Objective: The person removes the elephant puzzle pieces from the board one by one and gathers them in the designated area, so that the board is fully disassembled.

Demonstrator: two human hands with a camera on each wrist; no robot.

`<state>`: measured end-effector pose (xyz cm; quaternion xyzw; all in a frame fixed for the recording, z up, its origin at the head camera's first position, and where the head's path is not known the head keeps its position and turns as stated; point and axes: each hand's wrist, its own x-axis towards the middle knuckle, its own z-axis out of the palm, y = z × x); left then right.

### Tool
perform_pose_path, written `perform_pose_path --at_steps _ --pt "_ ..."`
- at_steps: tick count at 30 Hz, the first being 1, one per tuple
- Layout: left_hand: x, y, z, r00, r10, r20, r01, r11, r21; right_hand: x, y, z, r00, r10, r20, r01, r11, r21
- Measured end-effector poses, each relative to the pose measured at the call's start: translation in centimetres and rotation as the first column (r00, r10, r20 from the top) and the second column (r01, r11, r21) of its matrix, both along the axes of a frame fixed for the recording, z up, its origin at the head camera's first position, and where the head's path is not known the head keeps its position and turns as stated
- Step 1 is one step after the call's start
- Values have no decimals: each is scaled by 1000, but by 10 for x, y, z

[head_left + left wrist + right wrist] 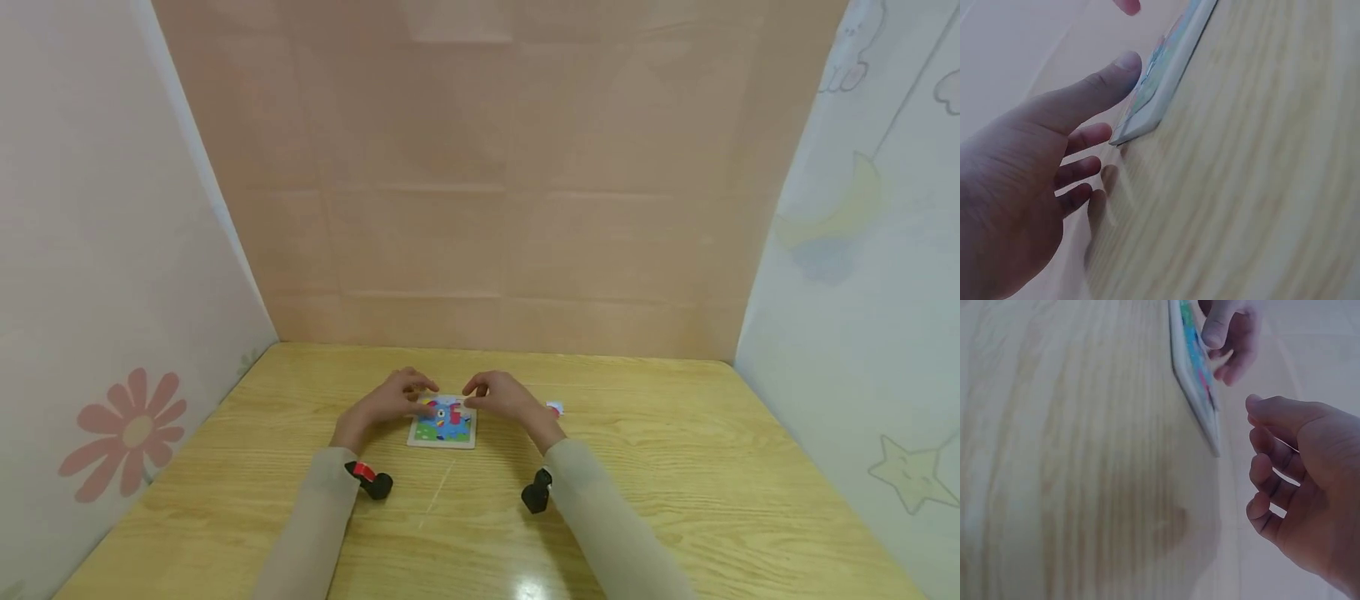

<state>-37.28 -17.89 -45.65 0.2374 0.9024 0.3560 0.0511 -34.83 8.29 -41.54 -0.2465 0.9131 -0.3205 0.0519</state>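
A small square jigsaw puzzle point(442, 432) in a pale frame lies flat on the table, with a blue, green and red picture. My left hand point(390, 397) is at its left side, the thumb point(1107, 81) over the edge of the frame in the left wrist view and the other fingers loosely bent. On the far right side, my right hand point(504, 395) hovers by the puzzle's corner, thumb and fingers bent; nothing shows between them in the right wrist view. A loose puzzle piece point(555, 408), white, blue and red, lies right of my right wrist.
The wooden table point(675, 483) has a brown papered panel point(487, 208) along its back edge. Pale decorated walls stand on either side, the left with a pink flower point(135, 433). Black wrist cameras hang at both cuffs.
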Motion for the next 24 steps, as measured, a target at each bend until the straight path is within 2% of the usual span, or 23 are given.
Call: perform_pose_path --at_steps 3,9,15,24 --pt "0 -2 -2 999 -5 -32 3 999 -40 0 -1 -2 1000 11 14 -11 1000 -1" --pt "3 -2 -4 999 6 53 -4 999 -40 -2 -5 -8 1000 12 6 -12 1000 19" --pt "6 -2 -4 998 2 59 0 999 -39 -5 -15 -14 1000 -12 14 12 1000 28" --pt "6 0 -1 999 -3 48 5 999 -45 -11 -24 -23 998 -59 -25 60 997 45"
